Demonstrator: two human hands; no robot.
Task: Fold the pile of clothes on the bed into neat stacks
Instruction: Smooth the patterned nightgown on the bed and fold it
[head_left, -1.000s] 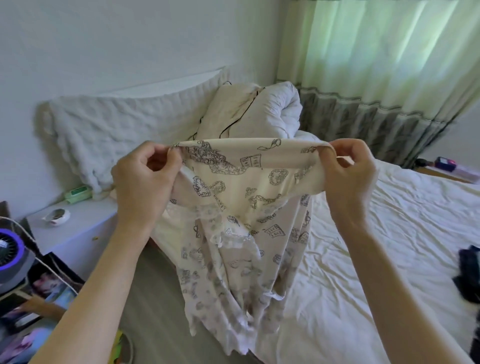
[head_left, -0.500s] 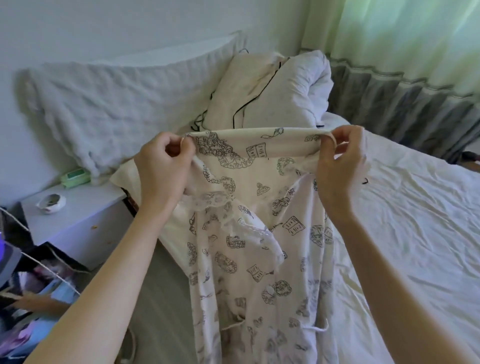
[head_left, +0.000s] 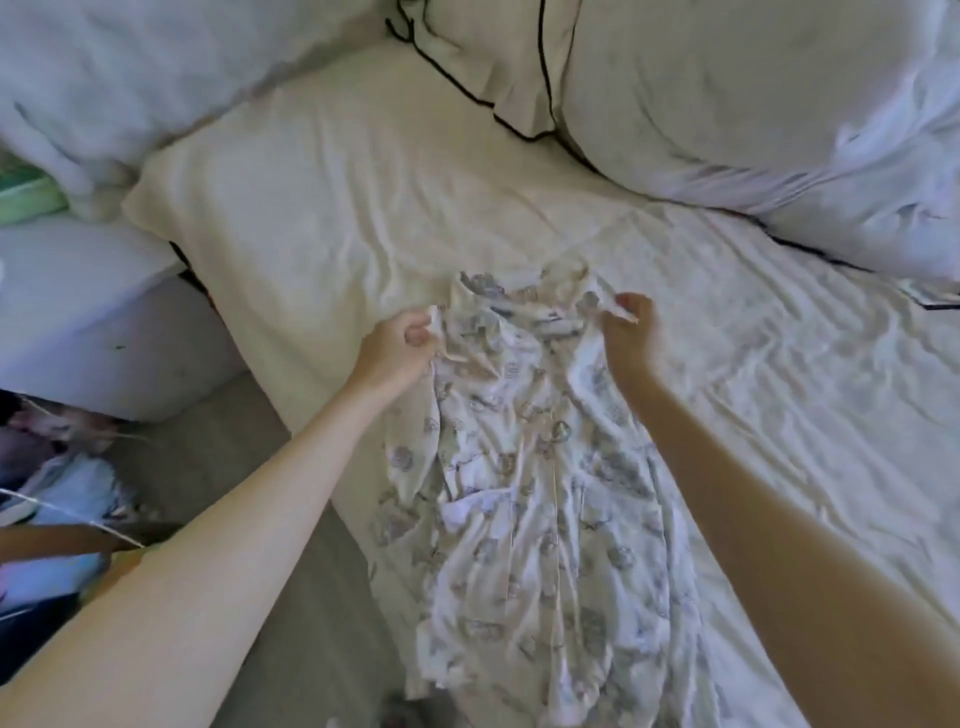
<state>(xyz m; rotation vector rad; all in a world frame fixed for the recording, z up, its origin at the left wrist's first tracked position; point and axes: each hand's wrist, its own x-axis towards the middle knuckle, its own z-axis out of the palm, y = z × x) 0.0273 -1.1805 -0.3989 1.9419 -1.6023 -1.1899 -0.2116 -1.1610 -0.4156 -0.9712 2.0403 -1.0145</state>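
Where held aloft before, printed garment (head_left: 540, 499) now lies on bed (head_left: 779, 374); fingers of both hands pinch its top corners.

The garment (head_left: 530, 499) lies lengthwise on the bed (head_left: 779, 364), near its left edge, and serves as the landmark. The left hand (head_left: 395, 348) sits at the garment's far left corner, the right hand (head_left: 628, 332) at its far right corner, both touching it. Beyond the garment lies a pillow (head_left: 322, 171), with a bundled duvet (head_left: 727, 98) beyond and to the right. Left of the garment, off the bed, stands a bedside table (head_left: 88, 312)
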